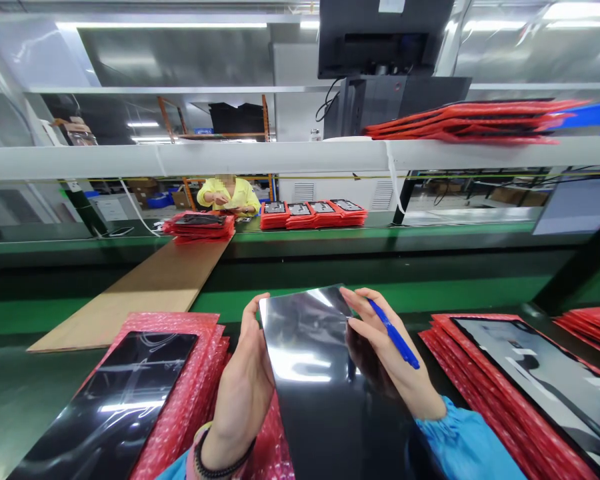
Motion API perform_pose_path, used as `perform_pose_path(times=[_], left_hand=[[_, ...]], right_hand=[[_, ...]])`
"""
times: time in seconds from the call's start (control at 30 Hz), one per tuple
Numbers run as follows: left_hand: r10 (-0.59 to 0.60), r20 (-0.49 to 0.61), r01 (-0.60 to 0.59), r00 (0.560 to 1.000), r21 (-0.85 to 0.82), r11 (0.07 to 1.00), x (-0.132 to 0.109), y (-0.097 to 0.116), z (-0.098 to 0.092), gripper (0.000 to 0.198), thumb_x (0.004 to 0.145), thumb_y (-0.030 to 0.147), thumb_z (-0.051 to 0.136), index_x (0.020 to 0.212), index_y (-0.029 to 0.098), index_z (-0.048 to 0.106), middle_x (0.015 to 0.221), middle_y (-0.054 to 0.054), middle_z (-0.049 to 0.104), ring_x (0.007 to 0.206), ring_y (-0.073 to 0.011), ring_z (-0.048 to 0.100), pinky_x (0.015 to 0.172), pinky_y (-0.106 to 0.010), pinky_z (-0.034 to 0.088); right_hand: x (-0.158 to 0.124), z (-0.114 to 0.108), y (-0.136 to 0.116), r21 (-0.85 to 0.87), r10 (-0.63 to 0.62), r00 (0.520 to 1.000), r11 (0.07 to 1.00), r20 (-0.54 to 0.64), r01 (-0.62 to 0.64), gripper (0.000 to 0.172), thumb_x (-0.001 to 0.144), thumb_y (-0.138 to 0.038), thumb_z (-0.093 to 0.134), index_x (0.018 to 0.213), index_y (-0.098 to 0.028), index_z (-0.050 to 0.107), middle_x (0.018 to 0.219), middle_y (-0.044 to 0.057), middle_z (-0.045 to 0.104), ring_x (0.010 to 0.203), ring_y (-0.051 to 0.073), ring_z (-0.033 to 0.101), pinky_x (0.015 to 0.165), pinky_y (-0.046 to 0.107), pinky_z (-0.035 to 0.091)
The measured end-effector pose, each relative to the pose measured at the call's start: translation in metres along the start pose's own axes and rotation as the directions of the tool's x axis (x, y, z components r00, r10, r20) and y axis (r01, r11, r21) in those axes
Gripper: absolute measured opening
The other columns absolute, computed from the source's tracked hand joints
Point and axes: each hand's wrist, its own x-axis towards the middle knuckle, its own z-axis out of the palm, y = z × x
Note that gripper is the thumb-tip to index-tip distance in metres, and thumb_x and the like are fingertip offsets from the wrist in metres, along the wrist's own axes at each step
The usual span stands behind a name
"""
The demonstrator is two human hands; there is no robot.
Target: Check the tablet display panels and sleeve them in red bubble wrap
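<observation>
A glossy black screen panel (325, 413) is held tilted in front of me, reflecting the ceiling lights. My left hand (243, 387) grips its left edge, the fingers partly hidden behind it. At the upper right edge, my right hand (397, 363) pinches the panel between thumb and fingers. A blue pen (394, 333) is tucked in that same hand, lying across its back. To the left, another black screen panel (115, 400) rests on red bubble-wrap sleeves (180, 393). On my right, a panel with a grey back (540, 380) lies on a stack of red bubble-wrap sleeves (485, 393).
A cardboard sheet (140, 287) bridges toward the far bench, where red-wrapped stacks (200, 228) (313, 217) stand. A person in yellow (230, 195) works behind them. Overhead, a white shelf (280, 160) carries more red sleeves (470, 121) and a monitor (385, 37).
</observation>
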Motion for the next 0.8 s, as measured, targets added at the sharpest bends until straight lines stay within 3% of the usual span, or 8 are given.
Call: perform_pose_path(times=[0.1, 0.17, 0.27, 0.37, 0.47, 0.6, 0.7, 0.8], left_hand=[[0.027, 0.014, -0.029, 1.0, 0.162, 0.986, 0.001, -0.005, -0.002, 0.066, 0.072, 0.033, 0.072, 0.13, 0.035, 0.04, 0.124, -0.001, 0.059, 0.121, -0.0247, 0.051, 0.098, -0.035, 0.043], [0.039, -0.009, -0.035, 0.999, 0.273, 0.961, 0.002, -0.009, -0.006, 0.072, 0.07, 0.024, 0.075, 0.13, 0.038, 0.038, 0.127, 0.001, 0.057, 0.118, -0.0232, 0.053, 0.094, -0.032, 0.045], [0.044, -0.074, -0.016, 0.996, 0.348, 0.937, 0.007, -0.014, -0.018, 0.063, 0.073, 0.03, 0.071, 0.128, 0.037, 0.041, 0.127, 0.0, 0.057, 0.121, -0.0228, 0.051, 0.099, -0.032, 0.041], [0.002, -0.116, 0.042, 0.993, 0.376, 0.926, 0.016, -0.017, -0.036, 0.055, 0.077, 0.041, 0.066, 0.126, 0.034, 0.043, 0.122, -0.002, 0.06, 0.122, -0.0244, 0.05, 0.101, -0.037, 0.039], [-0.057, -0.145, 0.114, 0.988, 0.422, 0.9, 0.028, -0.022, -0.058, 0.052, 0.074, 0.044, 0.067, 0.12, 0.025, 0.051, 0.12, -0.007, 0.063, 0.121, -0.0288, 0.051, 0.103, -0.042, 0.037], [-0.071, -0.156, 0.14, 0.985, 0.496, 0.857, 0.04, -0.033, -0.081, 0.043, 0.071, 0.037, 0.071, 0.107, 0.017, 0.059, 0.124, -0.013, 0.06, 0.125, -0.0303, 0.047, 0.107, -0.041, 0.033], [-0.069, -0.157, 0.144, 0.985, 0.537, 0.831, 0.042, -0.039, -0.086, 0.042, 0.074, 0.036, 0.067, 0.109, 0.015, 0.057, 0.131, -0.015, 0.055, 0.129, -0.0293, 0.043, 0.108, -0.04, 0.031], [-0.036, -0.19, 0.142, 0.981, 0.585, 0.798, 0.039, -0.041, -0.084, 0.044, 0.077, 0.034, 0.065, 0.113, 0.012, 0.054, 0.144, -0.02, 0.041, 0.137, -0.028, 0.03, 0.113, -0.038, 0.019]], right_hand=[[-0.006, 0.003, -0.003, -0.101, -0.076, 0.996, 0.992, 0.038, 0.08, 0.033, 0.085, -0.024, 0.063, 0.114, -0.032, 0.051, 0.14, 0.0, 0.05, 0.132, 0.019, 0.041, 0.113, 0.037, 0.025], [-0.009, 0.005, -0.002, -0.132, -0.103, 0.994, 0.986, 0.024, 0.105, 0.03, 0.088, -0.028, 0.059, 0.115, -0.032, 0.05, 0.14, 0.002, 0.05, 0.131, 0.02, 0.043, 0.114, 0.039, 0.025], [-0.007, 0.001, 0.005, -0.157, -0.113, 0.993, 0.982, -0.022, 0.108, 0.023, 0.09, -0.034, 0.055, 0.112, -0.031, 0.05, 0.137, 0.004, 0.053, 0.131, 0.021, 0.044, 0.111, 0.042, 0.03], [-0.003, -0.018, 0.019, -0.205, -0.115, 0.992, 0.973, -0.053, 0.102, 0.026, 0.086, -0.039, 0.059, 0.109, -0.03, 0.053, 0.135, 0.006, 0.055, 0.131, 0.023, 0.044, 0.109, 0.042, 0.033], [-0.002, -0.048, 0.04, -0.262, -0.077, 0.994, 0.963, -0.074, 0.056, 0.034, 0.076, -0.044, 0.068, 0.102, -0.025, 0.059, 0.123, 0.01, 0.063, 0.122, 0.026, 0.053, 0.107, 0.044, 0.035], [-0.009, -0.08, 0.063, -0.315, 0.05, 0.999, 0.948, -0.016, -0.052, 0.035, 0.07, -0.044, 0.073, 0.092, -0.019, 0.066, 0.093, 0.01, 0.074, 0.097, 0.029, 0.068, 0.092, 0.048, 0.048], [-0.014, -0.087, 0.071, -0.341, 0.115, 0.992, 0.936, 0.061, -0.087, 0.034, 0.072, -0.045, 0.071, 0.089, -0.016, 0.068, 0.082, 0.008, 0.075, 0.083, 0.026, 0.072, 0.081, 0.043, 0.054], [-0.016, -0.087, 0.072, -0.382, 0.116, 0.989, 0.921, 0.093, -0.072, 0.03, 0.074, -0.044, 0.069, 0.087, -0.016, 0.07, 0.074, 0.004, 0.075, 0.077, 0.023, 0.072, 0.077, 0.036, 0.054]])
